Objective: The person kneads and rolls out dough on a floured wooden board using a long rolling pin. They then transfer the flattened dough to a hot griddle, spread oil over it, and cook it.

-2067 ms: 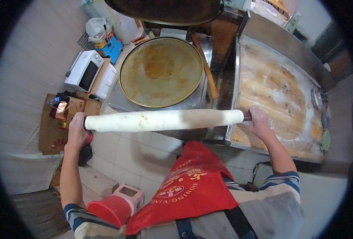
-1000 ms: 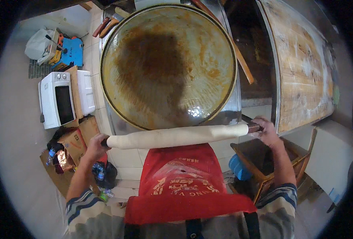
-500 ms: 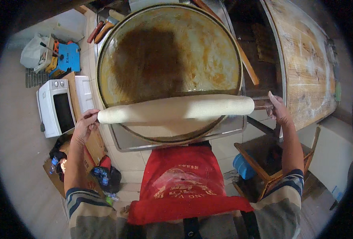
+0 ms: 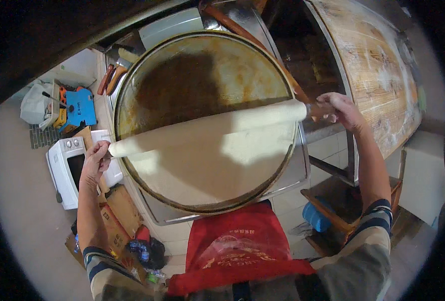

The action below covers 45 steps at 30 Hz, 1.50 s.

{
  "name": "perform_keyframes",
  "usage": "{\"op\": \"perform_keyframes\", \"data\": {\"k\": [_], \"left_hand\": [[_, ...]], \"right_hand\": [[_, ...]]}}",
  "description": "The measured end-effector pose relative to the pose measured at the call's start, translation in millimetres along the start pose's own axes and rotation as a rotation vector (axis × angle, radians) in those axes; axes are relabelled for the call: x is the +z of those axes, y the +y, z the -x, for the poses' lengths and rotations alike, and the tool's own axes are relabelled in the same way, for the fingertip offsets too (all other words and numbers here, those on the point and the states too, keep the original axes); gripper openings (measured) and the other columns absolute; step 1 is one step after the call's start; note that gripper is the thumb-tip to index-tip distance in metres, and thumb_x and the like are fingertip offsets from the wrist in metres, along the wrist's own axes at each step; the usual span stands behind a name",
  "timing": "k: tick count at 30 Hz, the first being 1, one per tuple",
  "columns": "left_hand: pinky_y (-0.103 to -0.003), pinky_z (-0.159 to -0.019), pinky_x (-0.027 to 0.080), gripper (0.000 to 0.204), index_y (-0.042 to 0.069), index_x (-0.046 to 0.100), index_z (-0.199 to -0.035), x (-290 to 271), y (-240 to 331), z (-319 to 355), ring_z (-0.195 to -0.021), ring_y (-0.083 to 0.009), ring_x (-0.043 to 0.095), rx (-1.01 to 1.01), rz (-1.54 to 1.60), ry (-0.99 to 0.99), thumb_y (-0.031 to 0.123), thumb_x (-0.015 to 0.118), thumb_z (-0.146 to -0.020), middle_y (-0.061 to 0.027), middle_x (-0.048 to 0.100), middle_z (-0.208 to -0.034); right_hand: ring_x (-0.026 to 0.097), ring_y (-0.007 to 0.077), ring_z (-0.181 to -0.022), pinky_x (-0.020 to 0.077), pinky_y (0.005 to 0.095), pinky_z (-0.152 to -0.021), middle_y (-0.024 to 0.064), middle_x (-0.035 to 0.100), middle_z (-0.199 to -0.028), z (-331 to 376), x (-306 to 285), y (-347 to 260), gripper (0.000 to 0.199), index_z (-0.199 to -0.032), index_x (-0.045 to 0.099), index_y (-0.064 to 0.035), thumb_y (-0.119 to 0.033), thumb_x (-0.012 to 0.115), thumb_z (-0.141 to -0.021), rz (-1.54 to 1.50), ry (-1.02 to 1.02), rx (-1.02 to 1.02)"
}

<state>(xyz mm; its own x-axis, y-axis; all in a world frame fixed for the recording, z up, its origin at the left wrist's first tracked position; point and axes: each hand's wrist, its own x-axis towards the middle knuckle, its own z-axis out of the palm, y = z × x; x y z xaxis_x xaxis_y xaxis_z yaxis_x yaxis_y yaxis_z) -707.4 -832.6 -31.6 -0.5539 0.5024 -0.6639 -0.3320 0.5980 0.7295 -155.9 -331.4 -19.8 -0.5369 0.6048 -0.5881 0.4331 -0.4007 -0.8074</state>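
Note:
A large round pan (image 4: 255,65), brown and oily inside, lies in front of me. Across it rests a rolling pin (image 4: 315,110) wrapped in a pale sheet of dough (image 4: 197,173). The unrolled part of the sheet covers the pan's near half; the rest stays wound on the pin. At the pin's left end, my left hand (image 4: 98,159) is closed, fingers pinched at the tip of the roll. On the right, my right hand (image 4: 344,111) grips the bare wooden handle. Most of the pin is hidden by dough.
A floured wooden table (image 4: 378,75) stands at the right. Brushes (image 4: 117,75) lie left of the pan, and a long wooden stick (image 4: 242,31) runs behind it. A white oven (image 4: 67,165) and cardboard are at lower left; a wooden chair (image 4: 333,213) is at lower right.
The roll has moved away from me across the pan, and far more dough now lies flat on the near side. Both hands have travelled with it, the right end further forward. My view has tilted.

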Motion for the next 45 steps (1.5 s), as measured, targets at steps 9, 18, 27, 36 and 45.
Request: {"op": "perform_keyframes", "data": {"k": [9,18,27,36,45], "left_hand": [[-0.019,-0.040,0.028,0.027,0.007,0.063,-0.108,3,34,-47,-0.047,-0.0056,0.045,0.157,0.051,0.148,0.032,0.057,-0.103,0.0001,0.062,-0.076],[-0.020,-0.042,0.031,0.029,0.009,0.061,-0.100,-18,34,-85,-0.053,-0.0048,0.048,0.192,0.191,0.153,0.038,0.059,-0.102,0.0015,0.058,-0.072],[-0.026,-0.035,0.028,0.040,0.015,0.058,-0.079,-14,12,-64,-0.040,-0.0089,0.042,-0.126,-0.178,0.301,0.051,0.061,-0.097,0.0033,0.051,-0.058],[-0.034,-0.033,0.031,0.033,0.010,0.050,-0.067,-16,-49,3,-0.035,-0.0166,0.042,-0.100,-0.220,0.513,0.033,0.049,-0.092,-0.0034,0.043,-0.049],[-0.025,-0.056,0.046,0.060,-0.004,0.060,-0.118,183,42,112,-0.066,-0.0134,0.061,0.127,0.191,0.141,0.053,0.046,-0.102,-0.0090,0.069,-0.084]], "right_hand": [[0.047,0.0101,-0.043,0.0360,0.0240,-0.041,0.0031,0.057,-0.060,-51,1,-32,0.041,-0.105,0.062,-0.0100,-0.050,0.061,-0.098,0.012,0.022,0.078],[0.051,0.0077,-0.050,0.0364,0.0215,-0.045,-0.0008,0.057,-0.066,-79,17,-44,0.030,-0.103,0.063,-0.0080,-0.037,0.068,-0.096,0.032,-0.009,-0.034],[0.056,0.0082,-0.054,0.0372,0.0220,-0.045,0.0015,0.065,-0.068,-32,21,0,0.045,-0.100,0.067,-0.0074,-0.052,0.066,-0.093,0.254,-0.103,-0.089],[0.066,0.0116,-0.064,0.0528,0.0274,-0.055,0.0080,0.072,-0.078,74,27,45,0.060,-0.099,0.074,-0.0045,-0.063,0.068,-0.086,0.524,-0.337,0.434],[0.072,0.0309,-0.088,0.0571,0.0388,-0.078,0.0169,0.073,-0.097,200,20,69,0.050,-0.106,0.071,-0.0035,-0.034,0.090,-0.071,0.711,0.037,-0.031]]}}
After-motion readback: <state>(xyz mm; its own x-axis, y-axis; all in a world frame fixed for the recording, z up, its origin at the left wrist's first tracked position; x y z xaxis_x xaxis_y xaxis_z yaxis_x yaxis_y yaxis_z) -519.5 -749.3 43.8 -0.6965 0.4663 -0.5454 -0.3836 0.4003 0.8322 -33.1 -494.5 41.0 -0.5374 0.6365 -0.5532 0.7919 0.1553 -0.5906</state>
